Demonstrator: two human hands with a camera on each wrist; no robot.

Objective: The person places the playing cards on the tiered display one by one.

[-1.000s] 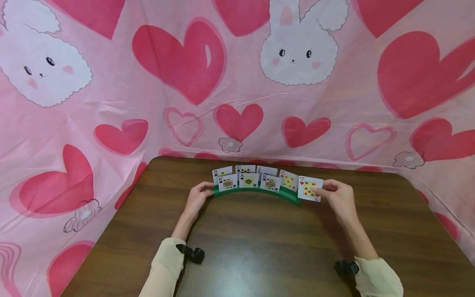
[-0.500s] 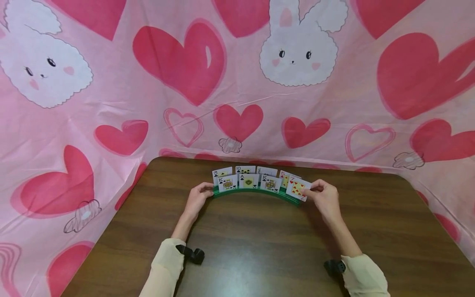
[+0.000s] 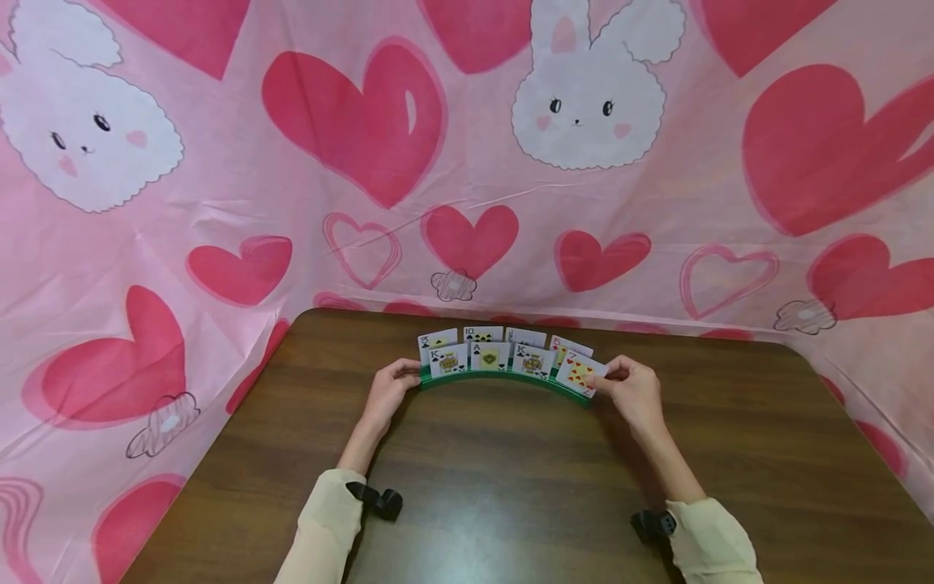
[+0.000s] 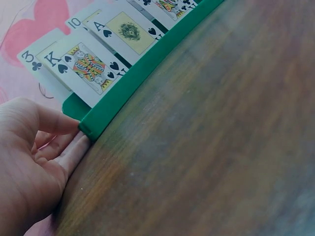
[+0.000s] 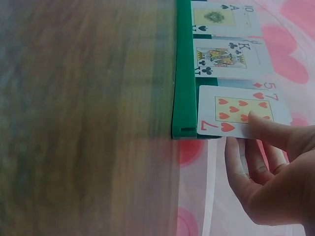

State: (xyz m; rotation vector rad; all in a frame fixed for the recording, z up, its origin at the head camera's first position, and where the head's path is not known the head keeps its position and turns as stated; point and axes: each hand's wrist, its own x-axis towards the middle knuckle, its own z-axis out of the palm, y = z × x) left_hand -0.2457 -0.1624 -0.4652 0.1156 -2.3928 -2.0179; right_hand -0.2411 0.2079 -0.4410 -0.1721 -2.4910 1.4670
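Note:
A curved green card holder (image 3: 496, 374) stands on the table with playing cards upright in two rows. My left hand (image 3: 389, 389) grips its left end between thumb and fingers. At the opposite end, my right hand (image 3: 636, 393) pinches the seven of hearts (image 5: 236, 110) by its outer side, thumb on the face. That card's lower edge is at the holder's front row, slightly tilted in the head view. The front row also has a king of spades (image 4: 86, 69), an ace of spades (image 4: 125, 32) and a king of clubs (image 5: 221, 59). The five of diamonds (image 3: 558, 347) is partly hidden behind the seven.
Behind the front row are a three of clubs (image 3: 436, 335), a ten (image 3: 481, 332) and another partly covered card (image 3: 527, 335). The brown wooden table (image 3: 496, 470) extends towards me. A pink heart-and-rabbit cloth (image 3: 474, 178) hangs close behind the table's far edge.
My right hand has moved left with the seven of hearts, from beyond the holder's right end to its front row, in front of the five. The left hand has stayed put.

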